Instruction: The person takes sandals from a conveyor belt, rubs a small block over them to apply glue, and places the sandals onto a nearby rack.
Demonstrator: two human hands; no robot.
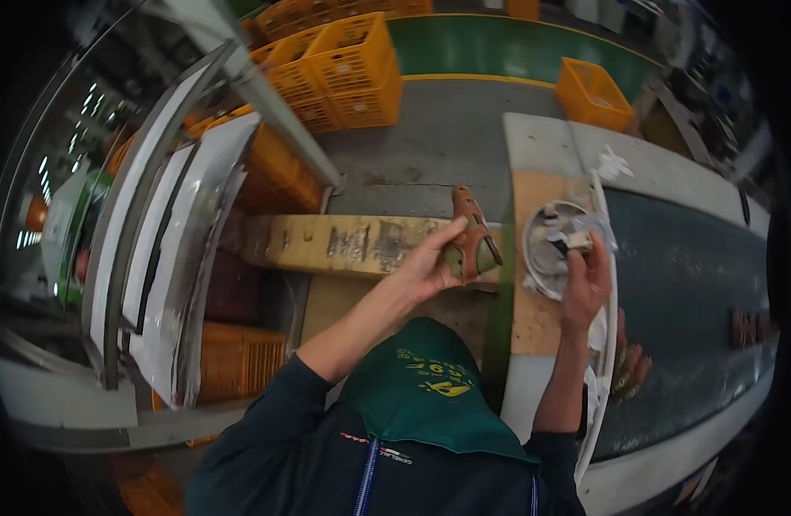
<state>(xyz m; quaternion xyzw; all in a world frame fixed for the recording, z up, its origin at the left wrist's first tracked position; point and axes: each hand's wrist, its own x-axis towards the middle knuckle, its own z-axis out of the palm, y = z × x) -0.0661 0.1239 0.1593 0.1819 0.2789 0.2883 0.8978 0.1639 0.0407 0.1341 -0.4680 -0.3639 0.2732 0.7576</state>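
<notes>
My left hand [428, 265] is wrapped round a reddish-brown sandal [471, 241] with cut-outs and an olive-green part, held up with one end pointing away from me. A small pale block-like piece [578, 242] is pinched between the fingers of my right hand [588, 279]; its exact kind is too small to make out. Beneath that hand sits a round, shallow pan [533, 225] with small whitish and dark bits in it. The pan rests on a brown board [533, 331] at the bench edge.
To my right runs a dark conveyor belt [679, 258] carrying brown footwear [629, 370]. Crumpled white material [613, 163] lies on the white bench. A worn yellow beam [352, 243] crosses ahead of me. Orange crates [352, 73] are stacked behind it, and a metal-framed rack [180, 258] stands left.
</notes>
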